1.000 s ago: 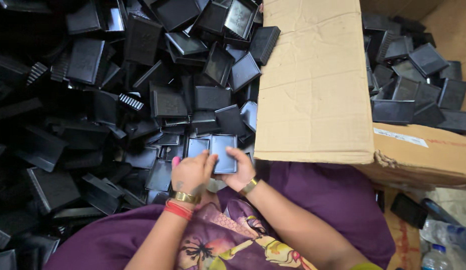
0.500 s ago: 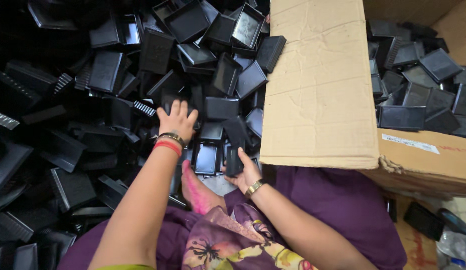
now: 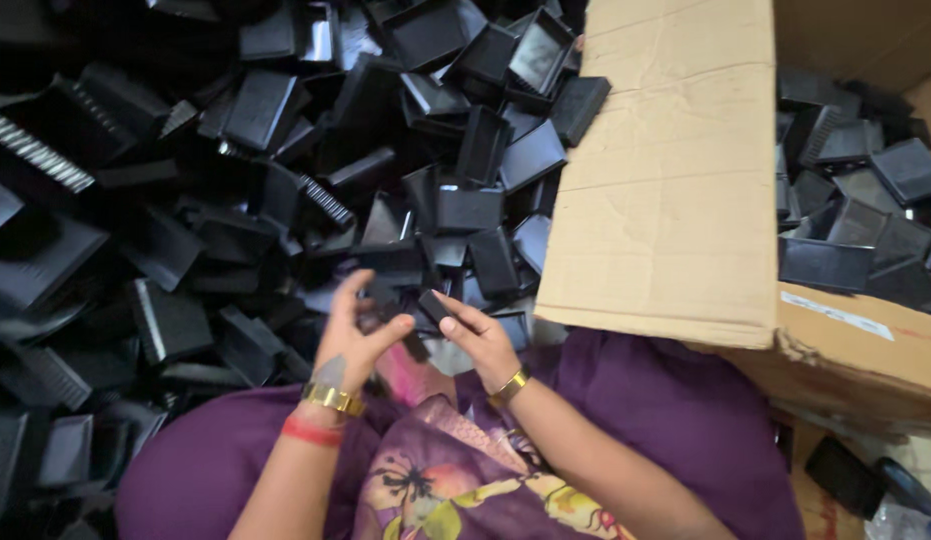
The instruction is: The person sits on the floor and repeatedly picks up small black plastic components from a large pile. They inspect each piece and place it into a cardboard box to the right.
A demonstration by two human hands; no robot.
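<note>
The right hand [image 3: 477, 338] has its fingers pinched lightly on a small black plastic piece [image 3: 432, 304], a flat rectangular shell held tilted just above the lap, with the thumb underneath and the fingertips along its upper edge. Right beside it the left hand [image 3: 350, 335] is half open, fingers spread and curled upward, the thumb pointing toward the right hand; whether it touches the same piece or another dark part between the palms is hard to tell, since black sits against black there. A gold bangle [image 3: 333, 399] and a red band [image 3: 310, 432] ring the left wrist, and a gold watch band [image 3: 509, 386] circles the right. Below the hands lies purple cloth [image 3: 675, 420] with a printed butterfly and flower pattern [image 3: 435, 490], soft and draped over the lap. Out ahead spreads a big loose pile of black plastic casings [image 3: 245, 200], boxy, shallow and open-sided, some glossy and smooth, some with ribbed vent edges [image 3: 30, 150] catching pale light, all lying at jumbled angles. To the right a brown corrugated cardboard box [image 3: 845, 350] stands with its broad flap [image 3: 675, 170] folded out over the pile, matte and creased, and more of the same black casings [image 3: 855, 210] are heaped inside it.
</note>
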